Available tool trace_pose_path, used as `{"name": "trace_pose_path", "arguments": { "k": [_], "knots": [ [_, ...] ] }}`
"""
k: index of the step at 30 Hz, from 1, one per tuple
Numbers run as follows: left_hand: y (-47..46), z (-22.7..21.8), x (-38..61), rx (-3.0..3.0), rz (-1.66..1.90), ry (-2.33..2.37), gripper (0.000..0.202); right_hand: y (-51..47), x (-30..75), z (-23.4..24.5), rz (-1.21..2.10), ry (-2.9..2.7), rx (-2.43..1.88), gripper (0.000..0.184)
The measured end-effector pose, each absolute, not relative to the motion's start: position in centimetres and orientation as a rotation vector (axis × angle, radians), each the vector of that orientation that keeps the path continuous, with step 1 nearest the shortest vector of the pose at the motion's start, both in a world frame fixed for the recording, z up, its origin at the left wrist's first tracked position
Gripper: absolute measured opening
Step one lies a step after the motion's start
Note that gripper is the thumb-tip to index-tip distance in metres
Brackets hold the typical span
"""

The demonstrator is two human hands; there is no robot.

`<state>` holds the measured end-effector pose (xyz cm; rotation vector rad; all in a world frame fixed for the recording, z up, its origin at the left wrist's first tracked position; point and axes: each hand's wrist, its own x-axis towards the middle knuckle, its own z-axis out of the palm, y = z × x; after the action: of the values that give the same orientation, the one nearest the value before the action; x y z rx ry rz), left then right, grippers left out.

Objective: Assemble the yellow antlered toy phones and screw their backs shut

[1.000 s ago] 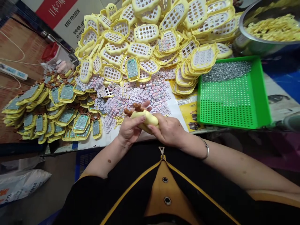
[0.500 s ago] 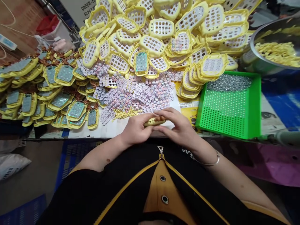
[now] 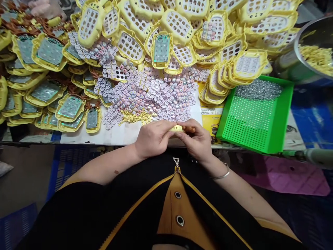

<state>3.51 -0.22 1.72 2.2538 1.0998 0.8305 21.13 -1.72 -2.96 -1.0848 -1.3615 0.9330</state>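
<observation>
Between both hands, at the near edge of the table, is a yellow plastic toy phone case [image 3: 178,128] with brown antler-like parts at its right end. My left hand [image 3: 154,138] grips its left end, thumb and fingers pressed together. My right hand [image 3: 198,140] pinches the right end beside the brown parts. Most of the case is hidden by the fingers. Just beyond the hands lie white-and-purple button pads [image 3: 158,93] in a heap, with small yellow pieces [image 3: 137,117] at its near edge.
Yellow casings with circuit boards [image 3: 70,107] pile up on the left. Yellow shells with holed white panels [image 3: 130,43] are heaped at the back. A green basket [image 3: 279,128] with small metal screws [image 3: 257,89] stands right, near a metal bowl [image 3: 299,55] of yellow parts.
The case has turned in the hands, and the right fingers have closed from a loose spread into a pinch. The whole view has shifted, with my head nearer the table.
</observation>
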Motion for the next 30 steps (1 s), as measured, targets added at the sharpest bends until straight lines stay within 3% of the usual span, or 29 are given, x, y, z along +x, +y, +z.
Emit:
{"name": "trace_pose_path", "arguments": {
  "k": [9, 14, 23, 30],
  "knots": [
    [0.6, 3.0, 2.7, 2.140, 0.292, 1.163, 0.027, -1.8, 21.3, -2.4, 1.116, -1.386, -1.077, 0.025],
    [0.1, 2.5, 2.8, 2.046, 0.379, 1.023, 0.043, -1.8, 21.6, -0.9, 1.051, -1.405, -1.081, 0.022],
    [0.0, 2.2, 3.6, 2.096, 0.584, 1.071, 0.039, -1.6, 20.6, -1.0, 1.062, -1.145, -1.162, 0.029],
    [0.5, 1.6, 2.6, 1.786, 0.381, 1.038, 0.038, -1.0, 22.1, -1.1, 1.133, -1.339, -1.249, 0.029]
  ]
}}
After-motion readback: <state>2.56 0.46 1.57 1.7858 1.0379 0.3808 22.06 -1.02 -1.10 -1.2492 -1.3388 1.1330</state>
